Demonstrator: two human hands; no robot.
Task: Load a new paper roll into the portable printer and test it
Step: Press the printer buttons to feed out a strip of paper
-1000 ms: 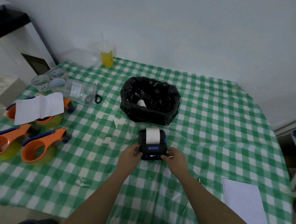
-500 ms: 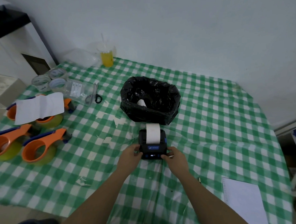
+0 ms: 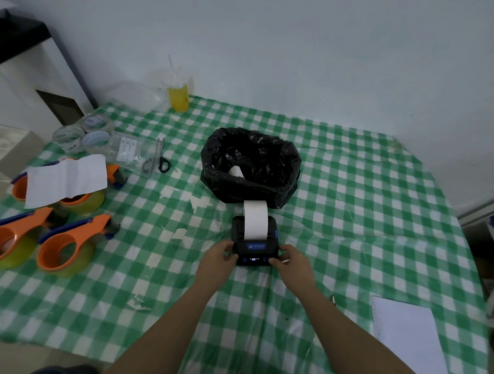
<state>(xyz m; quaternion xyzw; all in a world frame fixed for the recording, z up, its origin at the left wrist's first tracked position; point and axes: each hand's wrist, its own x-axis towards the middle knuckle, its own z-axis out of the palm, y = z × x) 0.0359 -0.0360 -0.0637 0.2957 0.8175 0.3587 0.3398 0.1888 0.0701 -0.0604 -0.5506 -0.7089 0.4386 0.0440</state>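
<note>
A small black portable printer [image 3: 256,248] with a blue label and a lit front panel lies on the green checked tablecloth [image 3: 355,209]. A white paper strip [image 3: 255,223] comes out of its top slot and reaches back to the black bag. My left hand [image 3: 218,259] grips the printer's left side. My right hand [image 3: 291,263] holds its right front corner, thumb on the front panel. Another white paper roll [image 3: 236,171] lies inside the black bag.
A black bag-lined bin [image 3: 250,166] stands just behind the printer. Orange tape dispensers [image 3: 66,247], a white folded sheet [image 3: 65,179], tape rolls [image 3: 83,135] and scissors [image 3: 157,160] lie at left. A yellow drink cup [image 3: 179,96] stands by the wall. A white notepad [image 3: 408,338] lies at front right.
The white paper strip has fed further out of the printer, growing longer toward the black bag. Both hands stay on the printer.
</note>
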